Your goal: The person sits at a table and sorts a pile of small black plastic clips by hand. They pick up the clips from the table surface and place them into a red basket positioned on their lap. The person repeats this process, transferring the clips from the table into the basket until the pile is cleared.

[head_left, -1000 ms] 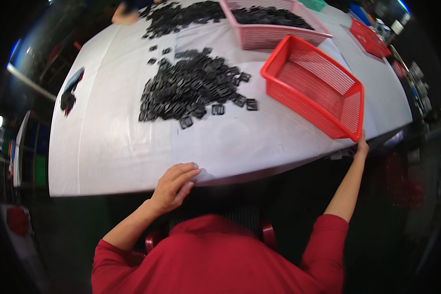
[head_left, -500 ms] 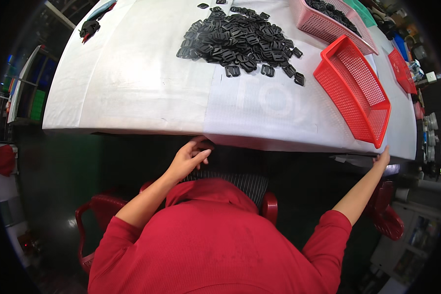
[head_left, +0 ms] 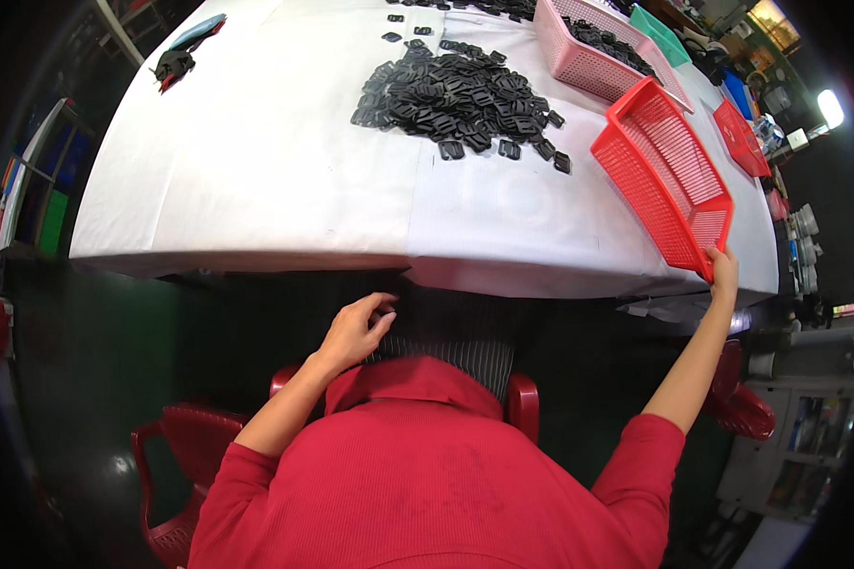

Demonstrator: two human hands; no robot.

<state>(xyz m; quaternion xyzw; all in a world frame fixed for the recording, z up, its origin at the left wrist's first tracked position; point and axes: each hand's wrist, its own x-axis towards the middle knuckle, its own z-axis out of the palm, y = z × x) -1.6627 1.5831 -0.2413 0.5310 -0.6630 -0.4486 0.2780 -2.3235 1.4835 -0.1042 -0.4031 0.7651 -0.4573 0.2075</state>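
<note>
My right hand is at the near end of a long red plastic basket, its fingers closed on the rim. The basket has perforated walls and lies at a slant on the right of the table; no contents show in it. My left hand hovers over my lap in front of the table edge, fingers loosely bent and thumb apart, with nothing visible in it. Left of the basket, a pile of black plastic buckles is spread on the white-covered table.
A pink basket of black pieces stands behind the red one, beside a green basket. A flat red item lies at the right edge. Far left are a blue item and a black bundle. A red chair stands behind me.
My right hand has come up from the table's edge and taken hold of the red basket's near end. My left hand has dropped slightly away from the table edge. The view has shifted.
</note>
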